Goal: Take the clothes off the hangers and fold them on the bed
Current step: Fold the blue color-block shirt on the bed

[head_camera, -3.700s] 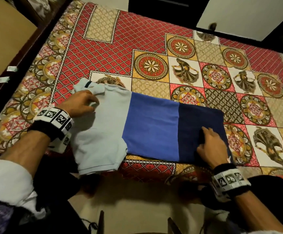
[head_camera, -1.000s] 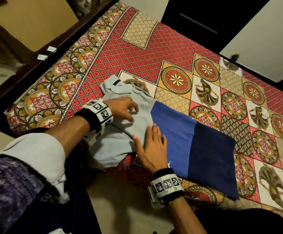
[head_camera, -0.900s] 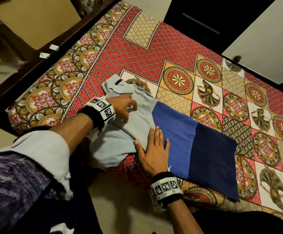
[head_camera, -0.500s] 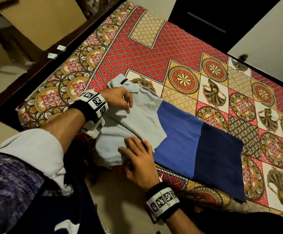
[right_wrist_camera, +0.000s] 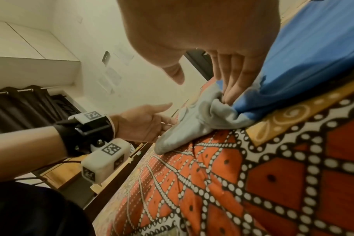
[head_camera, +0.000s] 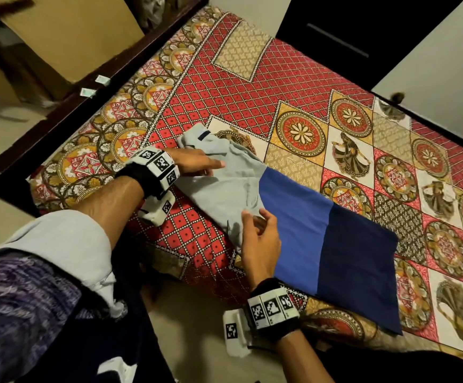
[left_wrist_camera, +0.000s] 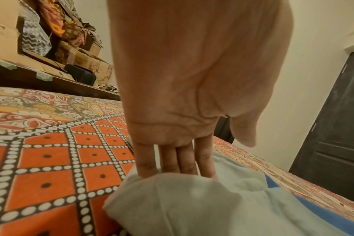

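A shirt (head_camera: 294, 217) in bands of pale grey-blue, mid blue and navy lies flat near the front edge of the patterned bed (head_camera: 238, 87), collar end to the left. My left hand (head_camera: 199, 164) rests with straight fingers on the pale part just below the collar; the left wrist view shows its fingertips (left_wrist_camera: 176, 169) pressing the pale cloth (left_wrist_camera: 192, 207). My right hand (head_camera: 260, 233) lies at the near edge of the pale band. There its straight fingers (right_wrist_camera: 228, 89) push into a bunched crease of the shirt (right_wrist_camera: 192, 127), thumb held apart. No hanger is in view.
A dark wooden bed frame (head_camera: 58, 111) runs along the left side, with cardboard boxes (head_camera: 67, 31) behind it. A dark door (head_camera: 349, 37) and a white cupboard door (head_camera: 440, 64) stand beyond the bed. Bare bedspread stretches behind and right of the shirt.
The near sleeve, which hung over the bed's edge, now lies folded onto the shirt's body. My right hand has moved from the sleeve to the folded edge. My left hand's fingers have straightened.
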A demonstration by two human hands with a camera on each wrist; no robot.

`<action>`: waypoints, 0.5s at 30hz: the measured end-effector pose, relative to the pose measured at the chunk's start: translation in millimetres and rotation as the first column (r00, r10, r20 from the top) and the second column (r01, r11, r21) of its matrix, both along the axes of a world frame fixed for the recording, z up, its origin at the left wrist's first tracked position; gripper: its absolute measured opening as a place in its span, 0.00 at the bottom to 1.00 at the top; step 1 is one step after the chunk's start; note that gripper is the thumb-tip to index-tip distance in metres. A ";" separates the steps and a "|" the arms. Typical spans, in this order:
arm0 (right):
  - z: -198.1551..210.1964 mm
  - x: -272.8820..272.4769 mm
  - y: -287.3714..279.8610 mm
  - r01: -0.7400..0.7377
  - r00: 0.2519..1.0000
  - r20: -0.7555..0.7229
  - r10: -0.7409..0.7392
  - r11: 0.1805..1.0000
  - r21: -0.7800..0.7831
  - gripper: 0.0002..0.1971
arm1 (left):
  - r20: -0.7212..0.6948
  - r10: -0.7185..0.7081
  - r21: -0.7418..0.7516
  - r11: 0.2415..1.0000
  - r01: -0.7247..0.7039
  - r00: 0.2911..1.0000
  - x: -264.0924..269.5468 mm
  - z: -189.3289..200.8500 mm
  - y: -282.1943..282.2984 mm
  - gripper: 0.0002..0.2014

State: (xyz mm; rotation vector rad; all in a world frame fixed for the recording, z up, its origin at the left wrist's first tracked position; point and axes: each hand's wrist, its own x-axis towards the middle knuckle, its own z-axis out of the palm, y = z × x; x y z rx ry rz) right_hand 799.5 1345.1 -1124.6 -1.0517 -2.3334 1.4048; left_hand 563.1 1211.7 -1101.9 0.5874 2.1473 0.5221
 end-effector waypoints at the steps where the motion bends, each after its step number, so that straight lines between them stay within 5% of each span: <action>1: -0.9 0.6 -2.9 -0.017 1.000 0.004 0.016 0.997 0.076 0.30 | -0.018 -0.022 -0.015 1.000 0.022 1.000 -0.9 -2.0 -1.0 0.29; 4: -11.3 0.3 -6.7 -0.096 0.995 0.012 0.099 0.919 0.382 0.39 | -0.072 -0.040 -0.003 0.999 0.040 0.997 -2.4 -12.2 -2.8 0.16; 7: -18.8 -0.2 -4.6 -0.121 0.991 0.011 0.134 0.854 0.506 0.33 | -0.088 -0.008 0.066 0.998 0.014 0.996 -0.6 -14.0 -0.9 0.04; 12: -13.3 0.8 -5.6 -0.088 0.987 -0.067 0.148 0.832 0.547 0.15 | -0.115 0.048 0.118 0.992 -0.035 0.992 -3.8 -8.1 0.2 0.02; 15: -7.5 5.5 7.9 0.054 0.990 -0.139 0.000 0.923 0.381 0.07 | -0.136 0.042 0.090 0.995 -0.030 0.990 -3.6 -8.2 0.9 0.02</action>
